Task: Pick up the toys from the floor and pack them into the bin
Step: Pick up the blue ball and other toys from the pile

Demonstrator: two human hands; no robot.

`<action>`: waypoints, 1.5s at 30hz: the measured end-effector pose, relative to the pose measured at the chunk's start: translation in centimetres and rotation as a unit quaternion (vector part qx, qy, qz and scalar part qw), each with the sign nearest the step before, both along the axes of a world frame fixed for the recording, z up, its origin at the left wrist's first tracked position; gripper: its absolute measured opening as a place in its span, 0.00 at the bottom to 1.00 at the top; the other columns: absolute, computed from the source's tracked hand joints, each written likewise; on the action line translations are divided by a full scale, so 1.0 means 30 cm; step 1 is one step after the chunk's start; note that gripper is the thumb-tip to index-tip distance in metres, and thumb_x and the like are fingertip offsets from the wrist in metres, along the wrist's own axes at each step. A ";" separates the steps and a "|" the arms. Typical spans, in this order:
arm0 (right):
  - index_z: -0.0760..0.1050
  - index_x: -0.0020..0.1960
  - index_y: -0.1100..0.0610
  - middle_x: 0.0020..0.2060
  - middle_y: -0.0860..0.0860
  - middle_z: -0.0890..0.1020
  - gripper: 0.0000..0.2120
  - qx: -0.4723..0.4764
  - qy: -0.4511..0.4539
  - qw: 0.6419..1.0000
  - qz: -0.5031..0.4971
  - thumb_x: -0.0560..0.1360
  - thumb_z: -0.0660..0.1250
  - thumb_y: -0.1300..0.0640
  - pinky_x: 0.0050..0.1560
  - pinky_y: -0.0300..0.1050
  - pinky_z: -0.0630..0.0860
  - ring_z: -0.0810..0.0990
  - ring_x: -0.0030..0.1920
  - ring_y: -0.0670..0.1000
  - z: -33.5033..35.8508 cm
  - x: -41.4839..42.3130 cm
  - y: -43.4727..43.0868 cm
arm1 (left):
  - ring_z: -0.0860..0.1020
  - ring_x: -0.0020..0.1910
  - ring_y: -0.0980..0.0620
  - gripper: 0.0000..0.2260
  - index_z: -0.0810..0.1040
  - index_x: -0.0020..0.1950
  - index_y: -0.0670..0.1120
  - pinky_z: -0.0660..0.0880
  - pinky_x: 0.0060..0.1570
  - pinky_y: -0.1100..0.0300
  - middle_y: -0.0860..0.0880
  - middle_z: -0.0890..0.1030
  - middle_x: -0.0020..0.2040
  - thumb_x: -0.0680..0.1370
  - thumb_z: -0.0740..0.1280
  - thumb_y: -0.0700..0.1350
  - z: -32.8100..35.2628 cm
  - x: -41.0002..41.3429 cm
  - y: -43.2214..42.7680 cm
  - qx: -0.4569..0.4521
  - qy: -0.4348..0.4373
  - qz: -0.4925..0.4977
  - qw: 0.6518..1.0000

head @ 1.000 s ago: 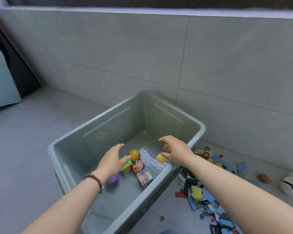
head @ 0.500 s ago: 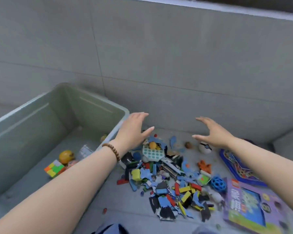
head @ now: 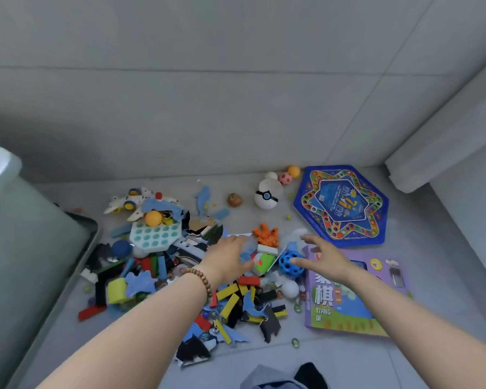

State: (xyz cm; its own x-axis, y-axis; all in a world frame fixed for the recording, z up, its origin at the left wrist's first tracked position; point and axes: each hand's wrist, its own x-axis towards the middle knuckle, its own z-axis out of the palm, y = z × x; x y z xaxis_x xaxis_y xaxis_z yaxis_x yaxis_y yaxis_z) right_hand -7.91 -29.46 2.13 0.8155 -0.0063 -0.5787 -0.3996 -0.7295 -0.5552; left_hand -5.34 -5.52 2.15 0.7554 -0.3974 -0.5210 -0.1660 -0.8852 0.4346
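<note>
Grey tiled floor point(head: 348, 357); grey tiled wall point(head: 208, 94) behind; soft, even daylight

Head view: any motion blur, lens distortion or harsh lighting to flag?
Head view: soft even light, faint shadows, no glare. Head view: the left hand and right hand look slightly smeared, yet print on the purple cardboard game box is readable. Head view: wide-angle distortion slants the wall's tile joints and stretches the grey-green plastic bin at the left edge.

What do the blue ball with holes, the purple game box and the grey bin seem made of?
Blue ball with holes: probably rubber or foam, matte, pitted surface.
Purple game box: printed cardboard, slight sheen, flat faces and straight edges.
Grey bin: moulded plastic, smooth, with rounded rim.
</note>
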 end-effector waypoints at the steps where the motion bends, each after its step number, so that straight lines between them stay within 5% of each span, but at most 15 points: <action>1: 0.64 0.70 0.51 0.68 0.49 0.69 0.34 0.000 0.005 1.000 0.007 0.68 0.74 0.46 0.62 0.44 0.69 0.70 0.66 0.51 -0.040 -0.003 -0.001 | 0.64 0.70 0.48 0.29 0.57 0.75 0.49 0.69 0.65 0.51 0.48 0.65 0.72 0.78 0.60 0.58 -0.032 0.005 -0.022 0.000 -0.009 -0.001 1.000; 7: 0.66 0.68 0.49 0.62 0.50 0.73 0.35 -0.036 -0.019 0.997 0.059 0.65 0.75 0.45 0.63 0.46 0.70 0.72 0.63 0.51 -0.209 0.006 -0.013 | 0.66 0.68 0.48 0.30 0.61 0.73 0.49 0.63 0.67 0.53 0.48 0.69 0.69 0.75 0.64 0.60 -0.205 0.038 -0.126 0.003 -0.069 -0.005 0.998; 12: 0.63 0.70 0.47 0.63 0.50 0.73 0.35 -0.084 -0.051 0.992 0.076 0.67 0.73 0.46 0.61 0.45 0.69 0.70 0.63 0.51 -0.246 0.002 -0.020 | 0.74 0.56 0.47 0.27 0.66 0.67 0.49 0.69 0.56 0.53 0.49 0.77 0.56 0.74 0.65 0.62 -0.269 0.055 -0.158 0.010 -0.084 0.016 0.996; 18: 0.67 0.65 0.44 0.59 0.49 0.76 0.32 0.031 -0.062 0.998 0.009 0.65 0.76 0.48 0.58 0.44 0.74 0.75 0.59 0.50 -0.260 0.003 -0.026 | 0.76 0.44 0.48 0.16 0.67 0.62 0.56 0.73 0.48 0.51 0.50 0.81 0.42 0.77 0.60 0.59 -0.322 0.070 -0.147 -0.060 -0.055 0.055 0.995; 25: 0.69 0.64 0.44 0.59 0.47 0.76 0.31 0.080 -0.065 0.994 -0.027 0.64 0.77 0.49 0.59 0.46 0.75 0.76 0.57 0.49 -0.287 -0.005 -0.011 | 0.67 0.24 0.54 0.08 0.69 0.49 0.51 0.66 0.35 0.57 0.54 0.71 0.25 0.79 0.61 0.54 -0.335 0.087 -0.171 -0.126 0.043 0.144 0.981; 29: 0.70 0.63 0.44 0.59 0.47 0.75 0.30 0.128 -0.053 0.988 -0.071 0.64 0.77 0.48 0.60 0.47 0.76 0.76 0.57 0.48 -0.300 -0.005 -0.013 | 0.65 0.24 0.54 0.07 0.69 0.44 0.53 0.64 0.27 0.60 0.54 0.70 0.26 0.76 0.66 0.52 -0.337 0.098 -0.176 -0.187 0.123 0.233 0.946; 33: 0.71 0.63 0.47 0.59 0.47 0.76 0.28 0.206 -0.028 0.970 -0.127 0.66 0.76 0.51 0.58 0.39 0.75 0.77 0.58 0.46 -0.283 0.004 -0.002 | 0.75 0.40 0.55 0.10 0.74 0.52 0.48 0.70 0.40 0.65 0.51 0.77 0.41 0.76 0.67 0.52 -0.320 0.113 -0.174 -0.213 0.162 0.251 0.930; 36: 0.71 0.58 0.46 0.56 0.46 0.78 0.20 0.266 -0.005 0.951 -0.156 0.69 0.74 0.53 0.53 0.36 0.76 0.78 0.57 0.45 -0.263 0.015 0.021 | 0.72 0.36 0.58 0.10 0.77 0.41 0.50 0.66 0.32 0.74 0.53 0.74 0.35 0.79 0.63 0.51 -0.299 0.113 -0.162 -0.234 0.185 0.254 0.920; 40: 0.74 0.59 0.49 0.55 0.49 0.80 0.24 0.331 -0.012 0.921 -0.204 0.65 0.75 0.51 0.57 0.44 0.77 0.80 0.56 0.48 -0.226 0.043 0.061 | 0.75 0.50 0.55 0.16 0.77 0.61 0.47 0.71 0.42 0.67 0.52 0.79 0.48 0.79 0.62 0.55 -0.256 0.131 -0.127 -0.269 0.221 0.290 0.892; 42: 0.74 0.58 0.50 0.54 0.51 0.81 0.27 0.377 -0.020 0.898 -0.224 0.61 0.76 0.49 0.60 0.51 0.76 0.80 0.56 0.51 -0.176 0.073 0.101 | 0.75 0.46 0.57 0.17 0.76 0.62 0.47 0.70 0.43 0.66 0.54 0.77 0.43 0.78 0.62 0.56 -0.202 0.152 -0.105 -0.279 0.211 0.299 0.888; 45: 0.74 0.59 0.52 0.53 0.54 0.80 0.27 0.434 -0.039 0.868 -0.236 0.61 0.75 0.52 0.56 0.52 0.78 0.80 0.53 0.53 -0.054 0.137 0.192 | 0.76 0.54 0.55 0.20 0.75 0.64 0.48 0.70 0.47 0.64 0.52 0.79 0.54 0.78 0.62 0.57 -0.075 0.184 -0.050 -0.308 0.176 0.330 0.875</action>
